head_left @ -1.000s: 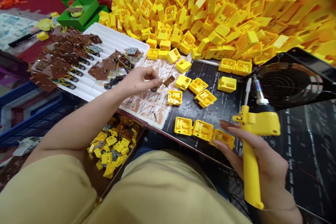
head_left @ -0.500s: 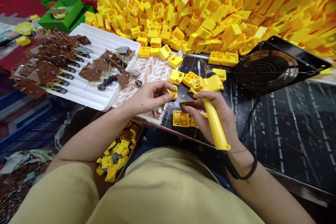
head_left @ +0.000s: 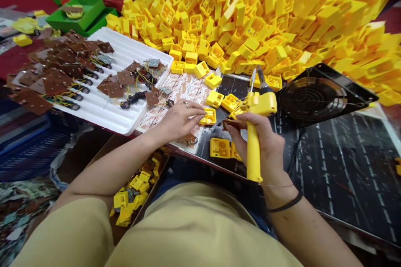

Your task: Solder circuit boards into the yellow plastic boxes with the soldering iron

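Observation:
My right hand (head_left: pixel 261 137) is wrapped round a yellow soldering gun (head_left: pixel 254 144) whose metal tip points up and away. Its thumb and fingertip also pinch a small brown board (head_left: pixel 233 124). My left hand (head_left: pixel 181 120) has its fingers bent together at the left edge of a yellow housing (head_left: pixel 208 116); whether the fingertips grip anything there is too small to tell. Open yellow housings (head_left: pixel 219 147) lie on the black table just left of the gun's handle. More of them (head_left: pixel 214 99) sit beyond my hands.
A large heap of yellow housings (head_left: pixel 219 21) fills the back. The black fan (head_left: pixel 322 94) stands at the right. On the left, a white foam tray (head_left: pixel 125 119) carries brown boards with wires. Green trays (head_left: pixel 90 12) are behind it. Below is a box of yellow parts (head_left: pixel 134 192).
The camera view has shifted slightly. My left hand has moved back a little to the left and its fingers have come closer together. My right hand holds the gun more upright.

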Motion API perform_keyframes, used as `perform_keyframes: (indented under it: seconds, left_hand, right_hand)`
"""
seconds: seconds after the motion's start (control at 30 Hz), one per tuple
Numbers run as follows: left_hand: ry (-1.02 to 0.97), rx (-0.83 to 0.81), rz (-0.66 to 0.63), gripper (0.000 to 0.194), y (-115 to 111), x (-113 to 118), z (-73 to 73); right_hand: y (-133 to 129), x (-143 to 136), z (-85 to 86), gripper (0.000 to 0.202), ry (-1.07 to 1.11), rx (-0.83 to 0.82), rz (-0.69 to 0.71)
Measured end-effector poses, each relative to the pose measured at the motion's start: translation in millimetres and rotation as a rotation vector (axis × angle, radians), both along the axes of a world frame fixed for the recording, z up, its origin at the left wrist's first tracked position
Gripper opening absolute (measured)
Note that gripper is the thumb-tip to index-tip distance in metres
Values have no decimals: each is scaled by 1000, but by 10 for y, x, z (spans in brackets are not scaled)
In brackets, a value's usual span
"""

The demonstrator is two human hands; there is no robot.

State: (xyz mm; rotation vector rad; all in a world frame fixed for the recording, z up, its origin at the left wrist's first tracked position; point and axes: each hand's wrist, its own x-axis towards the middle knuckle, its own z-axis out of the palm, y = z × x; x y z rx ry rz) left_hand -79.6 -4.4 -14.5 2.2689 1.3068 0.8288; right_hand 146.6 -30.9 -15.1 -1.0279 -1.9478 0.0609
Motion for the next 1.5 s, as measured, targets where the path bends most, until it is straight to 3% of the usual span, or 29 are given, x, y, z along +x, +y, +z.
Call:
perform_keyframes:
  seconds: [0.1,0.27,0.43,0.6,0.7,0.8,0.9,1.0,1.13,1.37,1.43,1.5]
  left_hand:
    - [-67,-83,-154,28,30,115,21]
    - [-318,-485,-404,26,127,241,73]
    - [-573,-701,-345,4,165,295,126]
    - [-798,-986,-325,4,119,334,267]
    - [-839,-853,-179,7,71,388,327]
    - [-722,-440,-84,19,0,446,333]
    - [-561,-23,-74,17,-72,484,314]
    - [-450,171,-97,18,-79,492,314]
    - [-415,-54,-138,21,50,471,349]
    - [-754,-564,-324,39,160,539,301]
    - [-781,-615,-326,40,129,568,278]
    - [-689,-545,-317,34,77,581,268]
  right_hand:
    - [-1,4,71,32,-53,90,29]
    - [-11,54,183,37,-108,164,69]
    - [-22,116,242,37,-87,175,50]
    - [-63,173,238,32,-50,124,26]
    - [-83,214,195,31,-49,103,9]
    - [-96,252,137,31,-55,92,4]
    - [-110,277,85,30,-52,84,12]
    - [-130,294,55,29,-34,46,37]
    - [-189,317,84,31,14,-67,144]
    - [-350,326,229,31,303,-231,280]
    - [-363,327,228,32,379,-248,286]
    - [-354,325,207,33,430,-243,266]
